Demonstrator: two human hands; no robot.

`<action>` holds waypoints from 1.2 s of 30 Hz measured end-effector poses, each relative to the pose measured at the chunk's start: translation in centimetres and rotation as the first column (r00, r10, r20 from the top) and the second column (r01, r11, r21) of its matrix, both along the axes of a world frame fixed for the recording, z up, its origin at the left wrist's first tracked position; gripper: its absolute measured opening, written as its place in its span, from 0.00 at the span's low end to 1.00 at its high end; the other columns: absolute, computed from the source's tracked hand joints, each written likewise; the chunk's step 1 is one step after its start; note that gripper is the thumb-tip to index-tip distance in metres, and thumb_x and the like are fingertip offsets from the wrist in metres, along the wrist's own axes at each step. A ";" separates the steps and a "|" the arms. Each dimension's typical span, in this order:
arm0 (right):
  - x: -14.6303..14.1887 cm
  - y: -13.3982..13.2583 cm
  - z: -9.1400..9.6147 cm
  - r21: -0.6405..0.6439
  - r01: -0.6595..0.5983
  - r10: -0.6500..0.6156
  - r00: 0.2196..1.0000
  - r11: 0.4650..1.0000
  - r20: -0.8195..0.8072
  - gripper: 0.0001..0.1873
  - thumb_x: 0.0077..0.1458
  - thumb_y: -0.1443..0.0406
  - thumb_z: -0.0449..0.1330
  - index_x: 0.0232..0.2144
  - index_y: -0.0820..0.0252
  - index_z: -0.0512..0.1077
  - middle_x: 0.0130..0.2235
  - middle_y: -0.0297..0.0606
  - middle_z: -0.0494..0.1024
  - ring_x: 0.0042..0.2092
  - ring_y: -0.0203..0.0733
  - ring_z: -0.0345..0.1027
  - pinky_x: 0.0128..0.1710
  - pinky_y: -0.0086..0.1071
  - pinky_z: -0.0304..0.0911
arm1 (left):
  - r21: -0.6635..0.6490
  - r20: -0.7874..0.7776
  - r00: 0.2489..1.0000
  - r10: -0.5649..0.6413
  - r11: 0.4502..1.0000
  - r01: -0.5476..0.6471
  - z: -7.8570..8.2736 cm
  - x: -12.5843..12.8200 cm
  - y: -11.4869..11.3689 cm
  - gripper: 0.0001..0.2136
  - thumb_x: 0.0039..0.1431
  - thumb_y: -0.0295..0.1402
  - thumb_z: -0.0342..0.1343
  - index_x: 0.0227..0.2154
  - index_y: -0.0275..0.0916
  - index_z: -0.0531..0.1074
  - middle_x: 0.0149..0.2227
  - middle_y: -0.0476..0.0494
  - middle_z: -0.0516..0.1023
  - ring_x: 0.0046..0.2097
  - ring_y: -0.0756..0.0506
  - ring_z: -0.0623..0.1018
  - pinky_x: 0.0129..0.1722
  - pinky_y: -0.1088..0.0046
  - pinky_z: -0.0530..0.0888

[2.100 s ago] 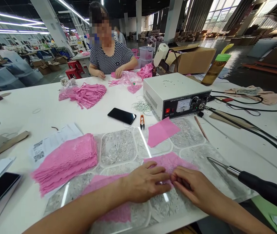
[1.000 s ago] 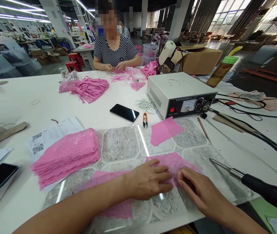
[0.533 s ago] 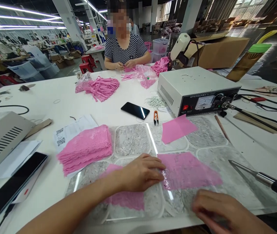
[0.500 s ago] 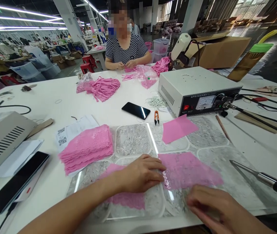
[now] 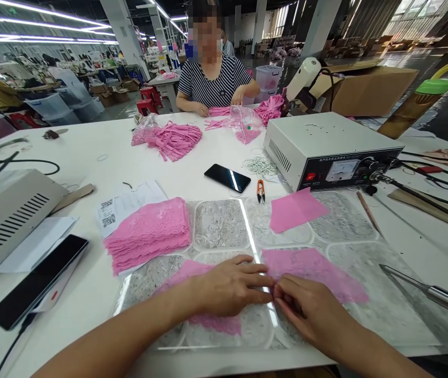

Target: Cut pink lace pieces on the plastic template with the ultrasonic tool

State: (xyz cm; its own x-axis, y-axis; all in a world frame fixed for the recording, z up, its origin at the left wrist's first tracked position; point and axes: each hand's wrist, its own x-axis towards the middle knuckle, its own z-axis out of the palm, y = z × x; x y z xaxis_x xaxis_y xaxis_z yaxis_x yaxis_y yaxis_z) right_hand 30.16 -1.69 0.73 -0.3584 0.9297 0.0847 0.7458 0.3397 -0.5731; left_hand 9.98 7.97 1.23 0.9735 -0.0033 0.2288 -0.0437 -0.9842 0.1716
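The pink lace piece (image 5: 314, 270) lies on the glossy patterned mat (image 5: 397, 315), on the near side of the white bench (image 5: 156, 178), with both hands at its left end. The left hand (image 5: 231, 286) is palm down, its fingers moderately spread and their tips around the left edge of the lace. The right hand (image 5: 306, 304) meets it there with fingers curled and tips drawn close together; whether they grip the edge I cannot tell, since the knuckles hide it. The grey pattern shows through the lace, so it should be very light, limp and sheer, apt to wrinkle or slide on the shiny surface, and easily snagged. A gentle pinch at the far edge or the tapered right end looks the best hold, with a flat palm steadying the rest. Its long axis runs from left to right, slanting somewhat toward the person; the broad end is by the fingers and the narrow tip points right and nearward, on the side of the metal-tipped tool (image 5: 436, 294).
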 end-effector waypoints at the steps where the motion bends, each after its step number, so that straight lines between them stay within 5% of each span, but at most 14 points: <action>1: 0.1 0.0 0.2 -0.006 0.000 0.000 1.000 1.000 0.003 0.09 0.58 0.70 0.49 0.26 0.56 0.61 0.23 0.32 0.68 0.24 0.37 0.61 0.23 0.30 0.54 | 0.017 -0.001 1.000 -0.008 1.000 0.008 -0.1 0.0 0.0 0.13 0.62 0.24 0.49 0.45 0.39 0.75 0.54 0.46 0.74 0.56 0.45 0.69 0.55 0.65 0.64; 6: 0.5 0.0 0.4 -0.093 0.018 -0.022 0.999 0.996 -0.038 0.10 0.62 0.67 0.47 0.27 0.56 0.60 0.25 0.32 0.68 0.25 0.37 0.62 0.24 0.29 0.56 | 0.043 0.017 1.000 -0.024 0.999 0.023 -0.1 0.0 0.0 0.11 0.62 0.24 0.51 0.44 0.39 0.75 0.53 0.45 0.74 0.55 0.44 0.70 0.53 0.64 0.65; 10: 0.5 -0.2 -0.1 -0.087 0.038 -0.046 0.995 0.995 -0.090 0.12 0.64 0.65 0.46 0.27 0.56 0.59 0.25 0.33 0.68 0.25 0.37 0.62 0.25 0.30 0.57 | -0.109 0.059 0.994 0.097 0.990 -0.090 0.1 0.4 -0.5 0.09 0.64 0.26 0.51 0.42 0.36 0.74 0.49 0.44 0.76 0.53 0.46 0.72 0.54 0.67 0.62; 14: 0.4 -0.6 -0.6 -0.042 0.062 -0.069 0.980 0.997 -0.188 0.13 0.65 0.64 0.46 0.27 0.56 0.61 0.25 0.33 0.67 0.25 0.36 0.61 0.24 0.29 0.57 | -0.315 0.023 0.949 0.314 0.903 -0.291 -0.4 1.5 -1.4 0.09 0.58 0.39 0.61 0.37 0.40 0.77 0.45 0.47 0.76 0.49 0.47 0.74 0.52 0.67 0.62; 18: 0.5 -0.9 -0.9 -0.007 0.070 -0.069 0.961 0.998 -0.267 0.12 0.65 0.64 0.47 0.28 0.56 0.63 0.26 0.33 0.68 0.26 0.36 0.62 0.24 0.28 0.58 | -0.396 -0.040 0.915 0.402 0.834 -0.384 -1.0 2.7 -1.9 0.07 0.54 0.40 0.65 0.32 0.44 0.78 0.44 0.51 0.75 0.48 0.48 0.73 0.50 0.66 0.61; 28: -0.1 -0.7 -0.8 0.128 0.100 -0.060 0.957 0.987 -0.284 0.11 0.64 0.68 0.46 0.28 0.56 0.61 0.25 0.31 0.66 0.25 0.34 0.61 0.24 0.27 0.57 | -0.428 0.029 0.915 0.403 0.832 -0.353 -0.6 3.0 -2.1 0.06 0.57 0.33 0.61 0.26 0.40 0.77 0.42 0.49 0.77 0.46 0.48 0.73 0.50 0.65 0.61; 36: 0.2 -0.9 -0.7 0.088 0.157 -0.118 0.934 0.984 -0.337 0.11 0.64 0.67 0.47 0.28 0.56 0.62 0.25 0.30 0.66 0.24 0.34 0.61 0.23 0.26 0.57 | -0.428 0.025 0.910 0.414 0.827 -0.364 -0.9 3.0 -2.0 0.04 0.57 0.31 0.62 0.27 0.40 0.77 0.42 0.49 0.77 0.46 0.49 0.74 0.50 0.65 0.61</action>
State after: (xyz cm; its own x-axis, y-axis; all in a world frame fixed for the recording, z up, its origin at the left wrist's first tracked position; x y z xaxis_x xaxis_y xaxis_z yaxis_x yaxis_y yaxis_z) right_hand 30.32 -2.57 0.02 -0.1621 0.9456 0.2821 0.5659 0.3233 -0.7584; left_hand 12.99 5.95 0.36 0.8418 0.4870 0.2326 0.2846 -0.7667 0.5755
